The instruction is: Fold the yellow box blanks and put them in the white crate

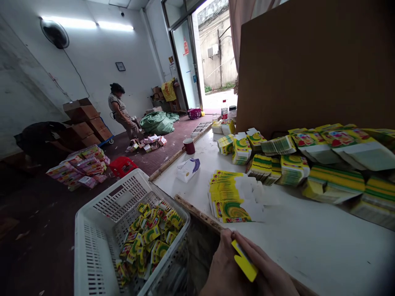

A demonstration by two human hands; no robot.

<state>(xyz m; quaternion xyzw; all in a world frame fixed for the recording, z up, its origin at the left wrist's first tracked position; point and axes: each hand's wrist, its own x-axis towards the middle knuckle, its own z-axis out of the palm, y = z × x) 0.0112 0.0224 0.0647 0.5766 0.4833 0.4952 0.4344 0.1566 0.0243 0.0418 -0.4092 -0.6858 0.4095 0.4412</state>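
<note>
Near the table's front edge, my left hand (222, 263) and my right hand (263, 261) meet around a small yellow carton (245, 261). Fingers of both are closed on it, and their tips touch at its far end. Just beyond them, a fanned stack of flat yellow cartons (233, 205) lies on the white table (296, 230). To the left, below the table edge, a white plastic basket (89, 213) holds several folded yellow boxes (151, 235).
Bundled cartons (291, 166) line the table's right side before a brown board (314, 70). A tissue pack (188, 169), a maroon mug (189, 146) and a bottle (224, 110) stand farther back. One person (120, 107) stands across the room; another bends at far left.
</note>
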